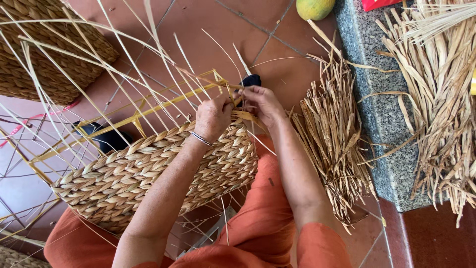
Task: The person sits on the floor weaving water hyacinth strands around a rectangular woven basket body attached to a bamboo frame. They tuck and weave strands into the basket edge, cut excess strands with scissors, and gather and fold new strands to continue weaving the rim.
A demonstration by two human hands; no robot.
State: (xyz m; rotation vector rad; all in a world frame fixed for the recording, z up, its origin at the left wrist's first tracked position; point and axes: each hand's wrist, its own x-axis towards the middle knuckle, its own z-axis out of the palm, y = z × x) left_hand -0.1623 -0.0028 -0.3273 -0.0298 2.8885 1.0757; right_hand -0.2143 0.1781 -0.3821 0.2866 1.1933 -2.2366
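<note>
A: Basket (pixel 148 173) position?
B: On the lap, woven half near, bare yellow frame (pixel 148 106) beyond.
A: Hand status?
B: Left hand (pixel 213 118) and right hand (pixel 262 103) both pinch a straw strand (pixel 237 95) at the weave's edge. Straw bundle (pixel 332 139) lies right, on the floor.

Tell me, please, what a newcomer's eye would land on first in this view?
Most likely the half-woven basket at centre, its braided straw wall on a yellow wire frame with loose strands fanning up and left. The left hand and right hand meet at its upper corner, pinching a strand. Bundles of dried straw lie to the right on the tile floor and stone ledge.
</note>
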